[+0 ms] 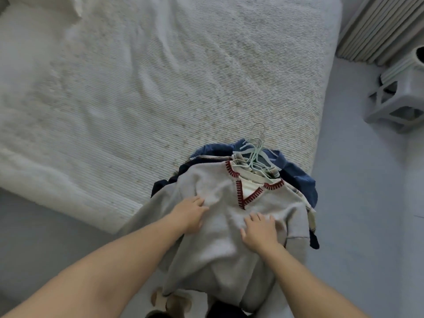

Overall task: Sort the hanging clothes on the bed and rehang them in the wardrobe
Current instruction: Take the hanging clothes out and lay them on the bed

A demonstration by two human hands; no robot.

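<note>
A pile of clothes on hangers lies at the near right corner of the bed (160, 88). On top is a grey V-neck sweater (220, 255) with dark red stitching at the collar. Blue and navy garments (298, 177) show beneath it. A bunch of pale hangers (254, 154) with metal hooks sticks out at the collar end. My left hand (191, 213) rests on the sweater's left chest, fingers bent into the knit. My right hand (259, 230) lies flat on the sweater, fingers spread. The lower garments are mostly hidden.
The bed has a cream textured cover with a fluffy white blanket (46, 177) along its left edge. A pale floor runs to the right, where a white openwork stool (399, 99) and pleated curtains (376, 28) stand. Slippered feet (169, 301) show at the bottom.
</note>
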